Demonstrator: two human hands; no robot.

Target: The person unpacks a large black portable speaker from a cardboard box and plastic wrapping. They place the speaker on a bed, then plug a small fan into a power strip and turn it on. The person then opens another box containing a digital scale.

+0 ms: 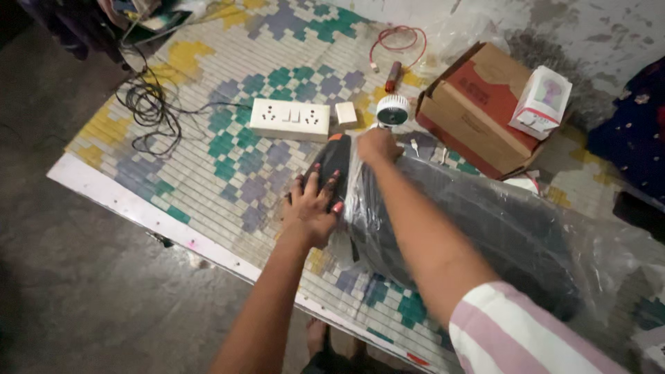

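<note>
Near the middle of the frame the left hand [313, 208] lies flat with fingers spread on the dark end of a bag [485, 228] — a big black bundle wrapped in clear plastic that runs from centre frame down to the lower right, lying on a patterned mat [228, 159]. The right hand [377, 145] sits just above it, fingers curled together over the top edge of the plastic at the bag's upper end; whether it pinches the plastic I cannot tell. A striped sleeve [519, 332] shows at the lower right. Just above the right hand stands a small white fan [393, 109], and to its left a white socket board [289, 119] with a small white adapter [346, 114] beside it. A red cable [398, 38] coils at the top centre, black cables [149, 104] tangle at the upper left. At the upper right a brown carton [478, 104] lies open — a white box [542, 100] rests on it.
</note>
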